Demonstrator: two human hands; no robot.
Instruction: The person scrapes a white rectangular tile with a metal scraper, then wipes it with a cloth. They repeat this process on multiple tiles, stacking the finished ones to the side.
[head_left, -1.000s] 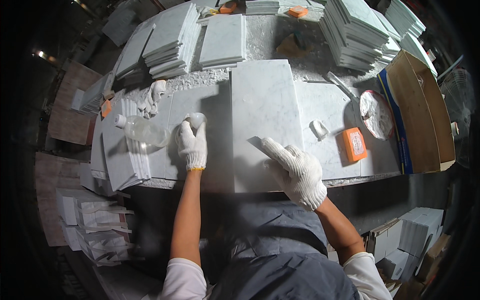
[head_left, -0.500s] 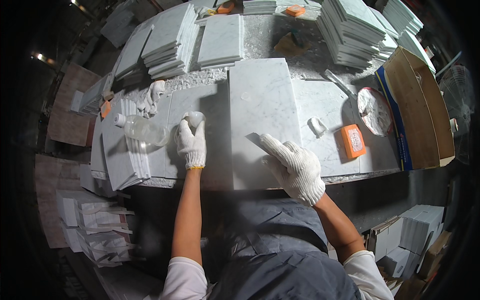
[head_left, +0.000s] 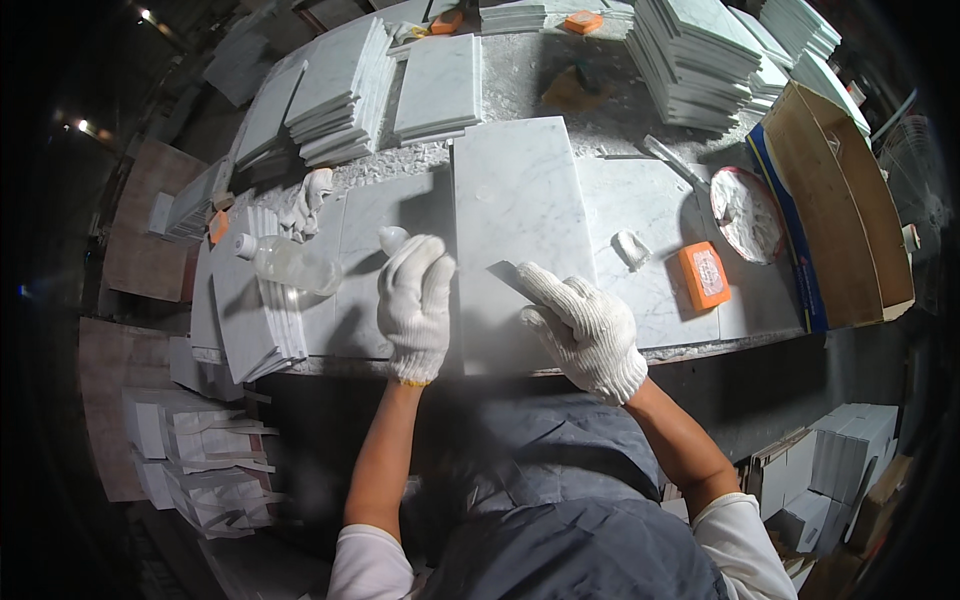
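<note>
A white marble tile (head_left: 520, 200) lies lengthwise before me on top of other pale slabs. My right hand (head_left: 590, 335), in a white knit glove, is closed around a flat metal scraper blade (head_left: 511, 280), which juts out past the fingers over the tile. My left hand (head_left: 416, 315), gloved too, hovers at the tile's left edge with its fingers stretched forward. Just beyond its fingertips sits a small, rounded, translucent white object (head_left: 392, 240), partly covered by the fingers. Whether the glove still touches it is hard to tell.
To the left, a clear bottle (head_left: 298, 268) lies across stacked tiles, near a crumpled white rag (head_left: 308, 200). On the right are an orange block (head_left: 704, 275), a tub of white paste (head_left: 748, 215) and an open cardboard box (head_left: 835, 200). Tall tile stacks (head_left: 690, 70) stand behind.
My left hand has moved right, off the rounded white object toward the tile, and its fingers have straightened. The right hand keeps the scraper in nearly the same place.
</note>
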